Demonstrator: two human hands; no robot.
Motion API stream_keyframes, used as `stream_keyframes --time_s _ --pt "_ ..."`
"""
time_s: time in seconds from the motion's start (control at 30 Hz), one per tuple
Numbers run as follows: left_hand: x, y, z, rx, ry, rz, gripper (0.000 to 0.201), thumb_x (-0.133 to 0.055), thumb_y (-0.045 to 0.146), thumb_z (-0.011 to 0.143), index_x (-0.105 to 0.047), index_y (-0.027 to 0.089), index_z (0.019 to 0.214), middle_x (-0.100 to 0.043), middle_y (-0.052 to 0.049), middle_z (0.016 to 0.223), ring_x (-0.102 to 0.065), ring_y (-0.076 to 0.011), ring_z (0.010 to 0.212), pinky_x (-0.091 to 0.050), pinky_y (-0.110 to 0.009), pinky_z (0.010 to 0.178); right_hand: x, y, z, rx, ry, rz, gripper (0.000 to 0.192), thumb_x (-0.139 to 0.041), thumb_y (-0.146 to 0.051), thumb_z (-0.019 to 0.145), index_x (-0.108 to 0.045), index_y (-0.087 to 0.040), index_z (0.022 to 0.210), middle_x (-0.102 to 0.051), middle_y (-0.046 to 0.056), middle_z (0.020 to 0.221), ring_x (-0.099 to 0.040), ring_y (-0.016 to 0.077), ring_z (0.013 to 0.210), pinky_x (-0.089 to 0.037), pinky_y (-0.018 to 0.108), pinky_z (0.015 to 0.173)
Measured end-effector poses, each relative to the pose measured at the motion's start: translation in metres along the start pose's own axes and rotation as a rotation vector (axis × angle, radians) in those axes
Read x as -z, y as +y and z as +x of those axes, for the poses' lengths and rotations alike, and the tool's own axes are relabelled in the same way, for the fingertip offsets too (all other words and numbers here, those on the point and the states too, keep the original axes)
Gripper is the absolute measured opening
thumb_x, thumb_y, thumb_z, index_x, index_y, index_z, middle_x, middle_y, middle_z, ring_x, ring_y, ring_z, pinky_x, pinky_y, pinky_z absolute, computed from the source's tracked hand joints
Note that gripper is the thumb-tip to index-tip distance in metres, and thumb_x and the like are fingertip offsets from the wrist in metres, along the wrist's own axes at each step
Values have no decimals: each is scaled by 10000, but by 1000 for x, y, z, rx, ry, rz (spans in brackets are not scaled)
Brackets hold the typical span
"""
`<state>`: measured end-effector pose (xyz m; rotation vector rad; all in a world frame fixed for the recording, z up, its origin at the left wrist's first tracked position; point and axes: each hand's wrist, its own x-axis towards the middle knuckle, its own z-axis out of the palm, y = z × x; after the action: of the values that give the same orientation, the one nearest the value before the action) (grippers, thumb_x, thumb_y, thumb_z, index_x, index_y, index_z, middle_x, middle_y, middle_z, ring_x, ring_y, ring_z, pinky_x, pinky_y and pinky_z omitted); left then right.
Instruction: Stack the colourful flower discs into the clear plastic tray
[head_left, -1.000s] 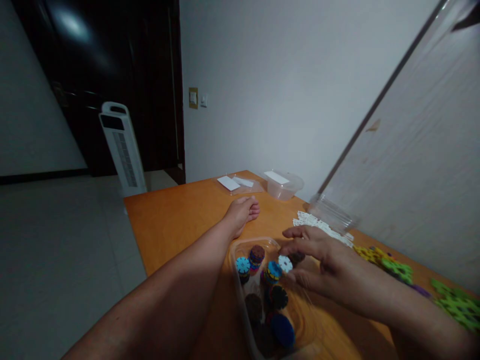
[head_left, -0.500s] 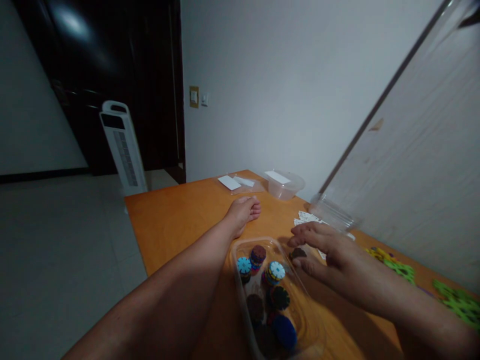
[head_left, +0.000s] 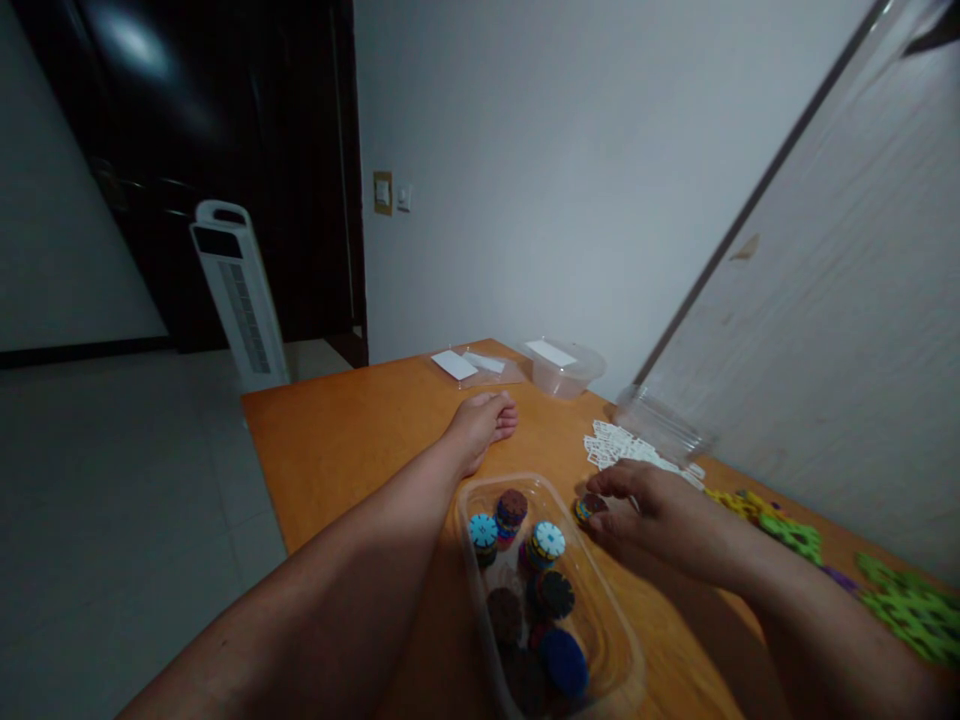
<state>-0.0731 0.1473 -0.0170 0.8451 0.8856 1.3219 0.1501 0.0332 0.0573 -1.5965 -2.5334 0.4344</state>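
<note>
A clear plastic tub (head_left: 609, 640) sits nearest on the orange counter (head_left: 352, 440), holding short stacks of toothed discs (head_left: 541, 560). Just beyond its right rim, the right hand (head_left: 660, 515) pinches a small disc stack (head_left: 589, 507) in its fingertip grip, resting on the counter. The left hand (head_left: 484, 425) lies farther off, fingers curled loosely, holding nothing. White pieces (head_left: 622, 448) and green pieces (head_left: 795, 535) lie beyond.

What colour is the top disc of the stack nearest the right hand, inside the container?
Light blue with white spokes, head view.
</note>
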Motion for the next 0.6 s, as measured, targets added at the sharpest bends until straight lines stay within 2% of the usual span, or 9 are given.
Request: stream_keyframes --time_s 0.1,0.27,0.43,0.5,0.6 --pt "-1 1 -1 1 1 27 246 -674 371 868 -610 144 800 -630 -49 749 -599 -103 665 -518 -254 717 -1 3 2 -26 -18 22 159 -601 -278 836 -741 -216 878 -748 63 918 -660 251 879 -500 361 800" --pt "-1 2 -3 -1 -6 48 218 -669 344 867 -607 144 809 -628 -45 762 -601 -100 680 -514 -249 728 7 2 -2 -32 4 72 150 -606 -290 856 -732 -229 909 -739 41 923 -661 229 844 -501 340 759" --pt "-1 2 -3 -6 -11 40 215 -691 341 849 -606 149 799 -627 -43 760 -596 -100 678 -514 -264 745 22 -26 -21 196 76 79 123 -686 -313 859 -733 -286 969 -707 27 1017 -626 228 982 -481 343 888" --pt "-1 2 -3 -7 -12 39 206 -683 331 854 -605 150 796 -625 -42 759 -595 -100 677 -514 -265 746 24 -40 -27 292 34 75 106 -707 -272 842 -721 -297 944 -686 20 1065 -612 221 1029 -480 328 916" --pt "-1 3 -4 -6 -12 45 200 -667 320 865 -604 145 791 -619 -40 751 -592 -99 675 -512 -259 739 22 -56 -31 352 -58 43 151 -700 -189 818 -710 -303 918 -645 12 1183 -576 227 1137 -476 325 961"
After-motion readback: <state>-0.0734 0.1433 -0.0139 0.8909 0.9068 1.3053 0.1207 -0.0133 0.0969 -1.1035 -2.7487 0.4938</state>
